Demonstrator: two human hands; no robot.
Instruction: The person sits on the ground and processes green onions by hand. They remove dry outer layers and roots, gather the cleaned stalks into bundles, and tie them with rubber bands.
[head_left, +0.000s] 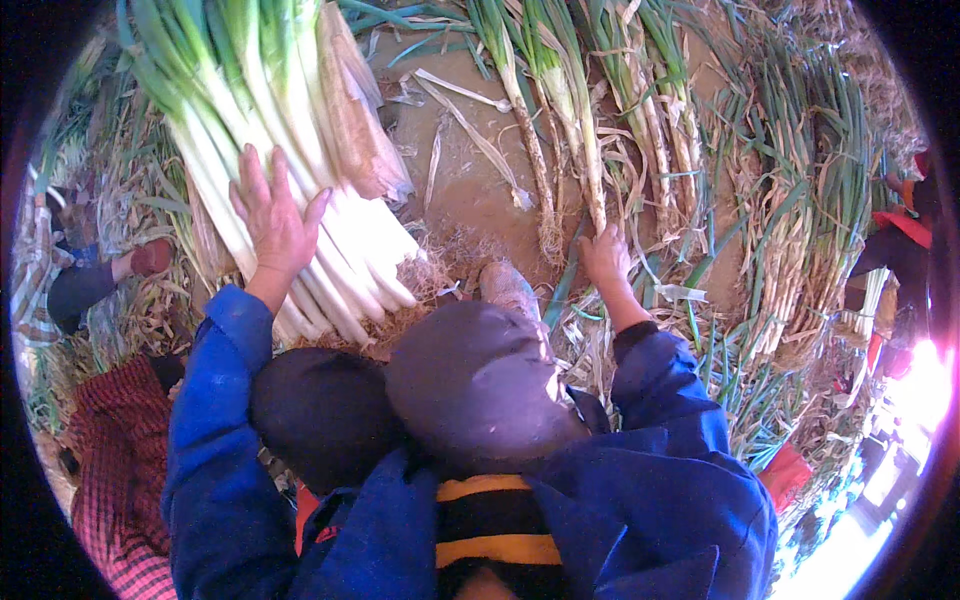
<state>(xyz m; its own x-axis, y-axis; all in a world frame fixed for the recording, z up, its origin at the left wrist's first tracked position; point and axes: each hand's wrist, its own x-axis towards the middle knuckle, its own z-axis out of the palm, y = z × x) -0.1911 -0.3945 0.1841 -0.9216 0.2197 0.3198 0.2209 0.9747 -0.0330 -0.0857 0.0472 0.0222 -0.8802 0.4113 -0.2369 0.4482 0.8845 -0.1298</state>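
My left hand (276, 217) lies flat with fingers spread on a bundle of peeled Welsh onions (225, 150), white-stalked with green tops. Their root ends point toward me. A sheet of brown paper-like wrapping (356, 112) shows along the bundle's right side. My right hand (606, 259) is closed around the root end of an unpeeled Welsh onion (589, 165), whose stalk is soiled and partly wrapped in dry leaves. To its left another soiled onion (534, 150) lies on the ground, its stringy roots by my hand.
Several unpeeled onions (652, 127) lie farther right, beside a dense row of them (802, 195). Dry peeled leaves (472, 127) litter the bare soil (465, 195). My shoe (510, 289) stands between my hands. Another person's checked garment (124, 450) is at lower left.
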